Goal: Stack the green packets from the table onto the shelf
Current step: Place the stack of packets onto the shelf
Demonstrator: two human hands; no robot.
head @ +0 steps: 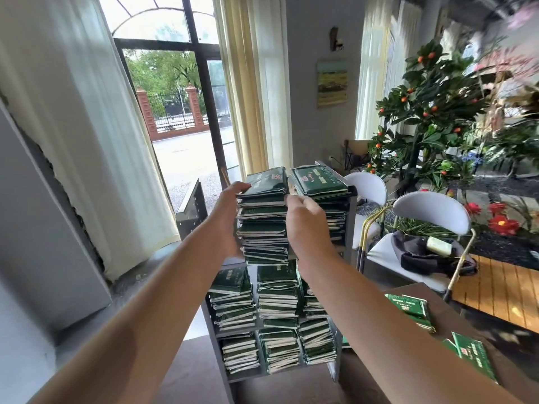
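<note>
Two hands are up at the tall stack (264,225) on the top of the shelf (350,217), one on each flank.

Head view, the only one:
- Left hand (230,217): flat along the stack's left side, fingers (240,188) curled over the edge of the top packet (267,182). I read this as gripping that packet's edge.
- Right hand (306,220): on the stack's right side, in the gap beside the second stack (323,196). Fingers bent against the packet edges; whether they pinch or only press, I cannot tell.
- Key relation: the stack stands upright between my palms, long axis vertical, both hands equally near.
- Judgement: next is squaring the stack; it is tall and could topple.
- Loose packets (414,309) lie on the tabletop (455,330) at lower right, nearer my right hand.
- Lower shelf tiers look full.
</note>
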